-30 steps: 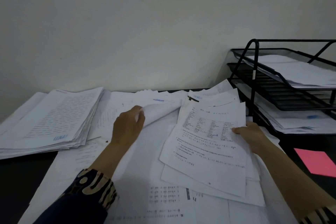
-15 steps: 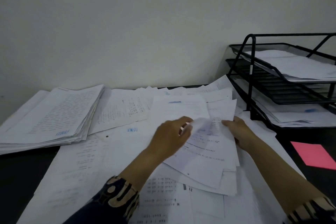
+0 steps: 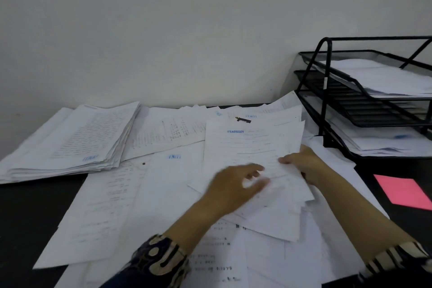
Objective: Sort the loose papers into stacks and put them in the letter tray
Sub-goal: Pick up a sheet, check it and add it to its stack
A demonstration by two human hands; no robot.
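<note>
Held a bundle of sheets (image 3: 252, 147) just right of the middle of the frame. Pinched its right edge with the right hand (image 3: 308, 166), thumb on top, so that grip was tight on the paper. Had the left hand (image 3: 236, 184) over the lower left part of the same bundle, just beside the right hand. Looked blurry there, with fingers loose and spread apart, a wide grip that held nothing. Could not tell if the fingertips touched the paper. Showed a blue stamp near the top of the front sheet, upside down.

Lay on top of many more loose papers (image 3: 163, 194), spread flat over the dark worktop (image 3: 23, 217) from the middle down to the bottom edge. Also had a tall stack (image 3: 77, 138) at the left of the frame, and a small black clip (image 3: 243, 120) on the sheets just above the bundle.

Stood at the upper right, well apart from both hands: the black letter tray (image 3: 325, 82) with three shelves. Held white papers in the top shelf and more white papers in the bottom shelf. Lay below the tray, at the right edge: one pink sheet (image 3: 404, 190) on the worktop.
</note>
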